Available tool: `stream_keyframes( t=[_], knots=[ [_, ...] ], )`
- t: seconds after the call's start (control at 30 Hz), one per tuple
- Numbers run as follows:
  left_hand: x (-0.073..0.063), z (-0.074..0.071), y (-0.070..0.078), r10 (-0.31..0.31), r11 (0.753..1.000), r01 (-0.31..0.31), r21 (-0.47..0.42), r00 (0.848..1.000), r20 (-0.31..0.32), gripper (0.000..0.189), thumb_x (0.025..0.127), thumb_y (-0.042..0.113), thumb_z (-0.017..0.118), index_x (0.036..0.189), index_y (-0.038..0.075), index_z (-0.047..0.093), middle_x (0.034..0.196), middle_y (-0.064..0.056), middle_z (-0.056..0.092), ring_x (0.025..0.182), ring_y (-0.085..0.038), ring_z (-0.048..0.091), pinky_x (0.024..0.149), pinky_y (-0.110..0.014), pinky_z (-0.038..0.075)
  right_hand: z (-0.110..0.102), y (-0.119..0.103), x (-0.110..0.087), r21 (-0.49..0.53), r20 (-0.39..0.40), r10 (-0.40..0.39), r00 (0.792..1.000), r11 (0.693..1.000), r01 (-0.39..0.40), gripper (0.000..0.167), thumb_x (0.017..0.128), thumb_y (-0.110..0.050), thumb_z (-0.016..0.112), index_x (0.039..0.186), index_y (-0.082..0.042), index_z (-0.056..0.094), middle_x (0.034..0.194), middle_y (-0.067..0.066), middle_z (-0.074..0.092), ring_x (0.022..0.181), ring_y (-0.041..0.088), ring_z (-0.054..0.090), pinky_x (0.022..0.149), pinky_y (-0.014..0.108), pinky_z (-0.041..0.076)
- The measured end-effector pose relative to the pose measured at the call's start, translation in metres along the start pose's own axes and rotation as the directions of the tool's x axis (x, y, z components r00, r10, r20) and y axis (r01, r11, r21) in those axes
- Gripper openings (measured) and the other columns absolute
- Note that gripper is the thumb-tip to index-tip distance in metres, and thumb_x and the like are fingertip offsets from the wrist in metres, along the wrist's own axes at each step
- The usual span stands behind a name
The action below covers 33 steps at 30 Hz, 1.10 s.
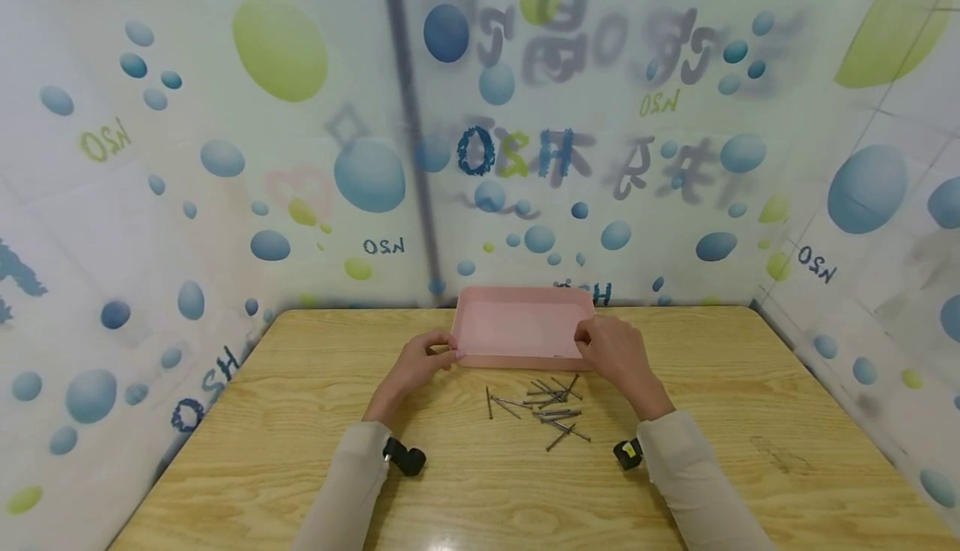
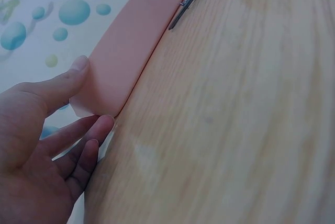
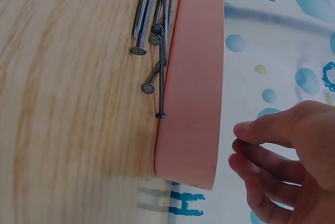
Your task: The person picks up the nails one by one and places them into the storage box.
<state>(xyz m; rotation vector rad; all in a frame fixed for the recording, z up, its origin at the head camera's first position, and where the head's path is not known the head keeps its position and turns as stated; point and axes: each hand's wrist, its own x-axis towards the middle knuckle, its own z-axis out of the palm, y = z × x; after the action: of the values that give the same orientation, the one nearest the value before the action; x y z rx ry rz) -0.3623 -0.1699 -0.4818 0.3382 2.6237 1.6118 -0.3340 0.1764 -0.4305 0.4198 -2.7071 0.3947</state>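
A shallow pink tray lies at the far edge of the wooden table. At its front left corner my left hand holds on, the thumb against the tray wall and the other fingers bent by the corner. My right hand hovers over the right end of the tray. In the right wrist view its fingers are loosely bent, thumb and forefinger tips close together, with nothing visible between them. Several loose steel nails lie in a scattered pile before the tray, some close to its front wall. A thin dark mark shows inside the front rim.
The wooden table meets a white curtain printed with blue and green dots right behind the tray. More printed sheeting stands at the left and right. Dark camera mounts sit at both wrists, above the tabletop.
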Motion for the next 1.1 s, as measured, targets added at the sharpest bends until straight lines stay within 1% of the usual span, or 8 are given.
stream_keyframes(
  t=[0.1, 0.27, 0.4, 0.53, 0.67, 0.77, 0.93, 1.1],
  knots=[
    [-0.001, 0.000, 0.001, -0.012, 1.000, 0.012, 0.002, 1.000, -0.005, 0.014, 0.096, 0.026, 0.075, 0.102, 0.014, 0.069, 0.104, -0.005, 0.069, 0.081, -0.019, 0.065, 0.070, -0.032, 0.047, -0.001, -0.001, 0.000, 0.010, 0.006, -0.001, 1.000, 1.000, 0.001, 0.015, 0.094, -0.009, 0.069, 0.082, -0.014, 0.077, 0.076, 0.002, 0.071, 0.060, 0.012, 0.052, 0.052, 0.029, 0.042],
    [-0.001, 0.001, 0.001, -0.008, 1.000, 0.009, 0.008, 1.000, -0.014, 0.013, 0.097, 0.025, 0.074, 0.101, 0.014, 0.068, 0.104, -0.004, 0.069, 0.081, -0.019, 0.065, 0.068, -0.031, 0.046, -0.004, -0.002, -0.002, 0.032, 0.024, -0.007, 1.000, 0.999, 0.006, 0.011, 0.093, -0.012, 0.071, 0.086, -0.014, 0.079, 0.082, 0.002, 0.074, 0.065, 0.012, 0.059, 0.058, 0.033, 0.052],
    [-0.001, 0.002, 0.003, 0.001, 1.000, 0.000, 0.015, 1.000, -0.026, 0.011, 0.097, 0.023, 0.074, 0.100, 0.014, 0.068, 0.104, -0.004, 0.070, 0.080, -0.019, 0.066, 0.066, -0.031, 0.046, -0.009, -0.005, -0.003, 0.051, 0.061, -0.015, 0.998, 0.999, 0.011, 0.010, 0.093, -0.014, 0.072, 0.088, -0.016, 0.080, 0.082, 0.000, 0.074, 0.066, 0.012, 0.061, 0.061, 0.035, 0.054],
    [-0.001, 0.003, 0.003, 0.011, 1.000, -0.010, 0.029, 0.999, -0.040, 0.012, 0.096, 0.024, 0.075, 0.098, 0.014, 0.068, 0.104, -0.004, 0.072, 0.078, -0.017, 0.066, 0.064, -0.029, 0.046, -0.015, -0.008, -0.004, 0.057, 0.122, -0.029, 0.992, 0.998, 0.022, 0.007, 0.093, -0.016, 0.074, 0.088, -0.016, 0.079, 0.081, -0.002, 0.072, 0.067, 0.011, 0.060, 0.062, 0.035, 0.053],
    [0.000, 0.003, 0.002, 0.022, 0.999, -0.020, 0.032, 0.998, -0.051, 0.012, 0.095, 0.023, 0.076, 0.098, 0.013, 0.069, 0.105, -0.005, 0.076, 0.073, -0.018, 0.065, 0.062, -0.028, 0.046, -0.019, -0.010, -0.005, 0.062, 0.203, -0.072, 0.977, 0.996, 0.060, 0.005, 0.092, -0.019, 0.077, 0.089, -0.016, 0.079, 0.083, -0.003, 0.073, 0.072, 0.011, 0.062, 0.067, 0.038, 0.054],
    [0.001, 0.003, 0.002, 0.030, 0.999, -0.029, 0.024, 0.998, -0.061, 0.012, 0.095, 0.022, 0.077, 0.098, 0.012, 0.069, 0.104, -0.006, 0.077, 0.070, -0.018, 0.066, 0.062, -0.028, 0.047, -0.020, -0.011, -0.006, 0.092, 0.255, -0.108, 0.961, 0.992, 0.087, 0.005, 0.092, -0.017, 0.077, 0.089, -0.014, 0.080, 0.085, -0.002, 0.075, 0.076, 0.012, 0.064, 0.072, 0.040, 0.056],
    [0.003, 0.004, 0.002, 0.045, 0.999, -0.044, 0.015, 0.996, -0.073, 0.013, 0.094, 0.020, 0.077, 0.097, 0.010, 0.069, 0.099, -0.004, 0.078, 0.070, -0.017, 0.067, 0.066, -0.029, 0.051, -0.017, -0.008, -0.007, 0.168, 0.319, -0.149, 0.936, 0.981, 0.098, 0.005, 0.092, -0.011, 0.076, 0.089, -0.012, 0.080, 0.088, 0.001, 0.077, 0.079, 0.012, 0.066, 0.077, 0.042, 0.058],
    [0.002, 0.005, 0.001, 0.040, 0.999, -0.039, 0.020, 0.996, -0.082, 0.012, 0.094, 0.018, 0.077, 0.096, 0.010, 0.069, 0.097, -0.005, 0.078, 0.070, -0.016, 0.067, 0.066, -0.029, 0.052, -0.008, -0.006, -0.009, 0.206, 0.367, -0.190, 0.911, 0.971, 0.119, 0.008, 0.090, -0.006, 0.077, 0.090, -0.013, 0.083, 0.091, -0.001, 0.078, 0.085, 0.014, 0.070, 0.081, 0.041, 0.060]
  ],
)
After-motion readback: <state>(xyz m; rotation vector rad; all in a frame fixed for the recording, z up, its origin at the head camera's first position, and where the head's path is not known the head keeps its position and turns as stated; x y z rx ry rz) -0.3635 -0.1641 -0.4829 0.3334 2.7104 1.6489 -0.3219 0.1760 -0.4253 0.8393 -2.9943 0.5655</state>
